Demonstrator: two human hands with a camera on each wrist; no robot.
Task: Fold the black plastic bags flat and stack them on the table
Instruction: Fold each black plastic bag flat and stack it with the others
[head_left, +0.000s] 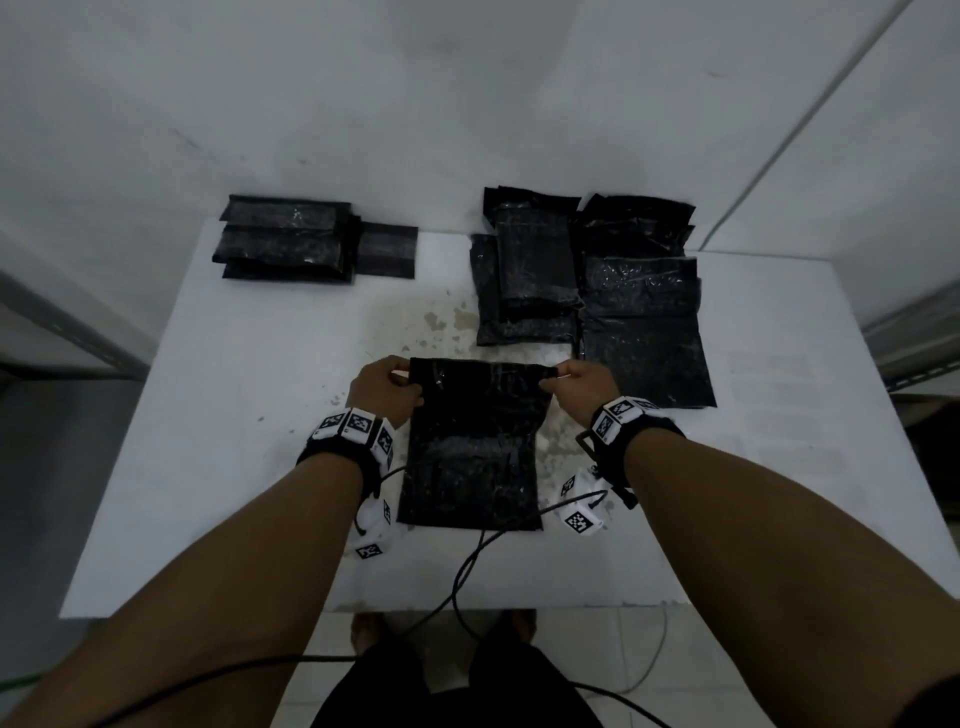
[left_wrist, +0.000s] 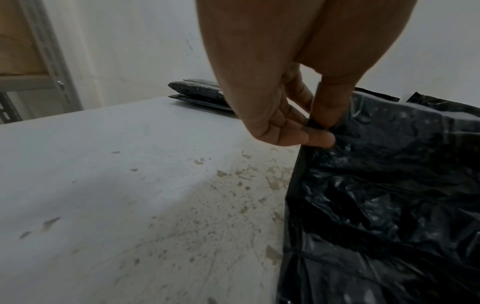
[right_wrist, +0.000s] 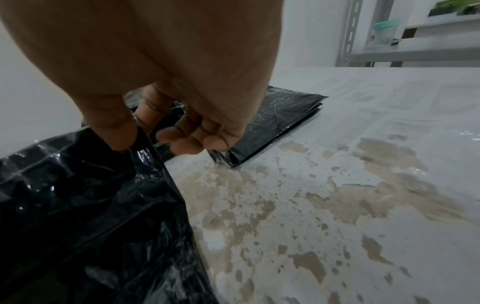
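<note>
bag in hand: a black plastic bag (head_left: 470, 447) was spread in the middle of the table (head_left: 218, 467), its near edge lying flat and its far edge lifted off the surface.
left hand: the left hand (head_left: 382, 389) had the bag's far left corner; the left wrist view showed thumb and fingertips (left_wrist: 319, 139) pinched tight on the edge, so that grip was holding plastic, not empty.
right hand: the right hand (head_left: 582, 382) did the same on the far right corner, thumb on top and a finger behind the film, the other fingers curled loosely beside it.
folded stack: a neat stack of folded bags (head_left: 291, 241) sat at the far left of the table, well apart from the hands.
unfolded pile: a looser pile of flat bags (head_left: 623, 291) lay at the far right, its near corner just beside the right hand.
table top: pretty beat up, with brownish patches (right_wrist: 298, 205) where the white coating had flaked off around the bag.
extras: wrist cameras with black-and-white markers (head_left: 358, 423), and a cable (head_left: 467, 566) trailing over the near edge.
</note>
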